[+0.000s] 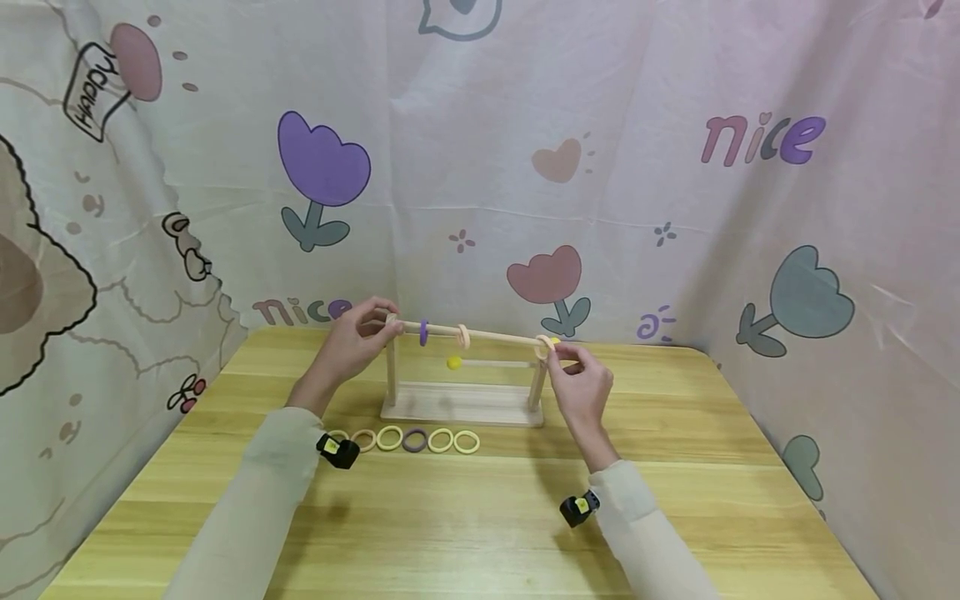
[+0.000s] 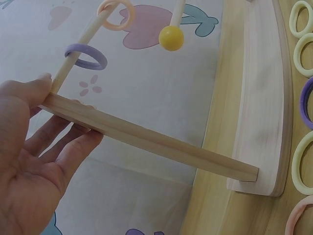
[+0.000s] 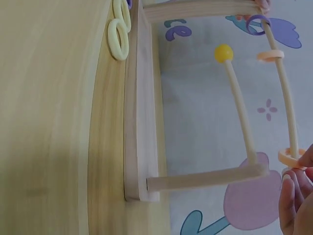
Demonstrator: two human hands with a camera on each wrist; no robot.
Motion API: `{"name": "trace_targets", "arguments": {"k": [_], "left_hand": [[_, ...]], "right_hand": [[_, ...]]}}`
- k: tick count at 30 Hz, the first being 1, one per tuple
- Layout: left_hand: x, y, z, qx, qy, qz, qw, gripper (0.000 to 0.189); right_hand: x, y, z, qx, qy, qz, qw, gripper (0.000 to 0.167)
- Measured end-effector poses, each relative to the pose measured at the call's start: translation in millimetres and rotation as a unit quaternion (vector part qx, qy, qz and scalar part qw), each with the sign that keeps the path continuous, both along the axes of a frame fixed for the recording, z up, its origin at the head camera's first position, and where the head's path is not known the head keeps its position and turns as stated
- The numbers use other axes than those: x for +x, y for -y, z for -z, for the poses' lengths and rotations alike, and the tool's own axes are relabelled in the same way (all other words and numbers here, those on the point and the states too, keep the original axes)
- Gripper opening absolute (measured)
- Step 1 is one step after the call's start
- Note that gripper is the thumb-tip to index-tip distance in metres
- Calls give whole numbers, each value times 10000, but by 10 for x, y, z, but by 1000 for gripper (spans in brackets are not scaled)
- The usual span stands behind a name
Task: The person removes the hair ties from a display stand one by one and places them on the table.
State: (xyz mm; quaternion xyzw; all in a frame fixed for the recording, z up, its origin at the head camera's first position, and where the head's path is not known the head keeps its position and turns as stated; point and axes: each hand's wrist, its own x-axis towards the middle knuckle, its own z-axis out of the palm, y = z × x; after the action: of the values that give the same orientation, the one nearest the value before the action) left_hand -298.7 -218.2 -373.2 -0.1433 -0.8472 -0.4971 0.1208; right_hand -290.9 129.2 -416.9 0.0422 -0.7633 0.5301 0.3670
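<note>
Left sleeve (image 1: 251, 504): pale cream, wrist-length
Right sleeve (image 1: 660, 542): matching cream, seamed cuff (image 1: 626, 492)
Left wrist camera (image 1: 342, 452): small black box, yellow patch (image 1: 331, 447)
Right wrist camera (image 1: 576, 510): black, yellow-marked

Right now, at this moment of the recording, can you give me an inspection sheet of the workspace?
Surface: wood-grain table.
Job's things: wooden stand; sloping upper rod bearing a purple ring and a peach ring; lower stick tipped with a yellow ball; six loose rings in a row before the stand.
Clutter: nothing seen.
Grips: left grip holds the left post's top; right grip pinches a second peach ring at the upper rod's right end.
Cables: nothing seen.
Surroundings: printed cloth behind the table.
</note>
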Motion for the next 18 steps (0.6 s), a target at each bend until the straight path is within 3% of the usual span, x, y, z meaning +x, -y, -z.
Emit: {"name": "trace_targets", "arguments": {"k": [18], "left_hand": [[5, -4, -8, 25, 79, 9, 10000, 29]], "right_hand": [[-36, -128, 13, -63, 192, 202, 9996, 10]]}}
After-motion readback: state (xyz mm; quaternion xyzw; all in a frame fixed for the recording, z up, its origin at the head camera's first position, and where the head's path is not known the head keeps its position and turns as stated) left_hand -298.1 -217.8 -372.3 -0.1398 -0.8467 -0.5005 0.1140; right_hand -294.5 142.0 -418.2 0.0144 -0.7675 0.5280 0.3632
